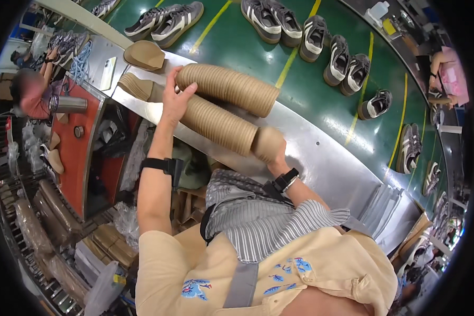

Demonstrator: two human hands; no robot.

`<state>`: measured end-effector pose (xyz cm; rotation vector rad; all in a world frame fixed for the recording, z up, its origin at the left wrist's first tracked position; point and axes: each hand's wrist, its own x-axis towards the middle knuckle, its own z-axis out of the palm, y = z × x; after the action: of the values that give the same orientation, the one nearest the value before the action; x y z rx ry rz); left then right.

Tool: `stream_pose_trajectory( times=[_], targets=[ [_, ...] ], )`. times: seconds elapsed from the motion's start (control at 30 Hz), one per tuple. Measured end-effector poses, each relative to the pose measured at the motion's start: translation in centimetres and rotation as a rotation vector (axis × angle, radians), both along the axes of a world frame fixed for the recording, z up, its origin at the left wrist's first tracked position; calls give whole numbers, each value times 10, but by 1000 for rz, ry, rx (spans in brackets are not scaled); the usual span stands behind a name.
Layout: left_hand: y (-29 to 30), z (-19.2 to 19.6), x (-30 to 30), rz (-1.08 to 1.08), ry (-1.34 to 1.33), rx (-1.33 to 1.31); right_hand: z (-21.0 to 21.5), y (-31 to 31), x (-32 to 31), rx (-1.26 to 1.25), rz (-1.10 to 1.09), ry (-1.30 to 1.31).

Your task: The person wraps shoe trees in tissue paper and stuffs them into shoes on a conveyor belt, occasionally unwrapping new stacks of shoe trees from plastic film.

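Two long nested stacks of brown moulded-pulp shoe inserts lie side by side on a metal ledge, the far stack (229, 89) and the near stack (218, 124). My left hand (175, 102) grips the far stack's left end, with its thumb on the side toward the near stack. At the near stack's right end, my right hand (282, 157) holds a rounded brown shoe insert (268, 144). That insert hides most of my right fingers. Left of my left hand lie more inserts: a short stack (134, 86) and a larger rounded piece (144, 55).
Beyond the metal ledge (321, 150), a green conveyor (221, 45) with yellow lines carries several grey-and-white sneakers (314, 38). A red table (79, 142) with a steel tumbler (68, 104) stands left. Grey sheets (382, 208) are at right. Other people work at both sides.
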<state>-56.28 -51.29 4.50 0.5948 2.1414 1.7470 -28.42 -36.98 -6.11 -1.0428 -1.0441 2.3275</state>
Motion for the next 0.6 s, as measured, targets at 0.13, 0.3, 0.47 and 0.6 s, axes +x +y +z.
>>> stream_pose_trajectory(
  times=[0.13, 0.3, 0.47, 0.6],
  targets=[
    [9, 8, 9, -52, -48, 18, -49, 4, -10, 121, -159, 29],
    [-24, -9, -18, -160, 83, 43, 41, 21, -35, 371, 128, -229],
    [-21, 0, -24, -250, -226, 391, -8, 32, -34, 841, 439, -97],
    [-22, -26, -24, -204, -168, 318, -29, -7, -94, 714, 596, 65]
  ],
)
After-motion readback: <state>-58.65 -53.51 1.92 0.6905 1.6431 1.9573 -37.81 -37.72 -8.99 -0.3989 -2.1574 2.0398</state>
